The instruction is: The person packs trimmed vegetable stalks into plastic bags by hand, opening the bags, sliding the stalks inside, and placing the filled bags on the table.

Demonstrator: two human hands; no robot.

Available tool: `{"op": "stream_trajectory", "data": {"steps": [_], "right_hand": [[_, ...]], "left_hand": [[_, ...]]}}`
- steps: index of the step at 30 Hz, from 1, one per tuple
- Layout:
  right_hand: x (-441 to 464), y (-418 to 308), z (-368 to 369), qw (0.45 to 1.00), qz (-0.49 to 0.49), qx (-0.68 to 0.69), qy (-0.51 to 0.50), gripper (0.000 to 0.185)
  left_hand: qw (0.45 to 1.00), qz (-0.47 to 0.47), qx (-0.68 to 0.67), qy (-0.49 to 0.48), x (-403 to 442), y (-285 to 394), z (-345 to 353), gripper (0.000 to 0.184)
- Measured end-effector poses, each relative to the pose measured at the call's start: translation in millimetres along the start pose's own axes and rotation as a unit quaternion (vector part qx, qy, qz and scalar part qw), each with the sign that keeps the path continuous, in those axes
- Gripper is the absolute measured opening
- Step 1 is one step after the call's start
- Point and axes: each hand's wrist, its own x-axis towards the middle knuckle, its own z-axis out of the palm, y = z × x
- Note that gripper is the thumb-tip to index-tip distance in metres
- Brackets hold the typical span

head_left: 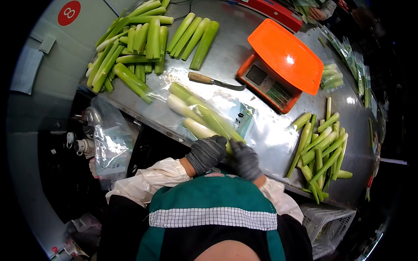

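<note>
Both hands wear grey gloves and meet at the near edge of the metal table. My left hand is closed at the lower ends of several green-and-white stalks, which lie slanting in or under clear plastic. My right hand is beside it, at the same ends, its fingers partly hidden. What it grips cannot be made out. A clear bag with a teal label lies just beyond the stalks. Farther up is a curved knife with a wooden handle.
An orange scale stands right of centre. Stalk piles lie at the upper left and right. Clear bags hang at the left edge. A white crate sits below right. Another person's hand shows at the top right.
</note>
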Motion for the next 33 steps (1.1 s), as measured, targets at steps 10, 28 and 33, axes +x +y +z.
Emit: {"op": "stream_trajectory", "data": {"steps": [10, 28, 33], "right_hand": [[-7, 54, 1, 0.948, 0.140, 0.252, 0.135, 0.041], [58, 45, 37, 0.981, 0.039, 0.186, 0.046, 0.017], [32, 66, 23, 0.951, 0.074, 0.284, 0.096, 0.020]], "left_hand": [[0.986, -0.098, 0.058, -0.122, -19, -7, 2, 0.022], [0.976, -0.090, 0.151, -0.133, -11, 14, 7, 0.021], [0.945, -0.260, 0.099, -0.172, -20, 11, 15, 0.026]]}}
